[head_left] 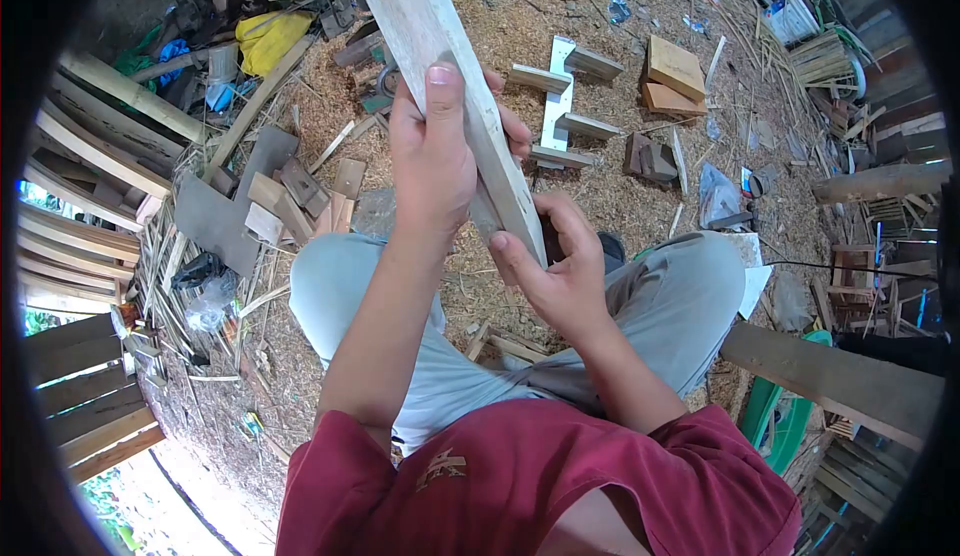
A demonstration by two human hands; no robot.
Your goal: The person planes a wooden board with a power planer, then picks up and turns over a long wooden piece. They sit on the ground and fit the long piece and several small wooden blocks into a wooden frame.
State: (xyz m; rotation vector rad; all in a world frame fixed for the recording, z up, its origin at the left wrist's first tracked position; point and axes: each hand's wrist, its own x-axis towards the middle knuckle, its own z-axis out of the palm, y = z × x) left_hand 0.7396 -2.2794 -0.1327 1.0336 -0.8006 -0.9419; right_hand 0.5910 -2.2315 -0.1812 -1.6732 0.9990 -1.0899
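The plank [405, 6] is in both hands, slanting up from just above the lap and out past the top of the view. The left hand [435, 161] is closed around its middle stretch, thumb pressed along the near face and fingertips showing past the far edge, probably because most of the weight hangs there. The right hand [560, 281] is half curled at the lower end, thumb on one side and fingers at the other edge, a lighter hold that seems to steady the tail and keep the plank from swinging.

The bent knees [680, 281] spread apart, which likely leaves room for the wood between them. On the sawdust [620, 196] ahead sits a pale strip [556, 116] with short crosspieces [590, 126] jutting from it. Beside it lie stacked blocks [675, 71], perhaps kept there to be within easy reach
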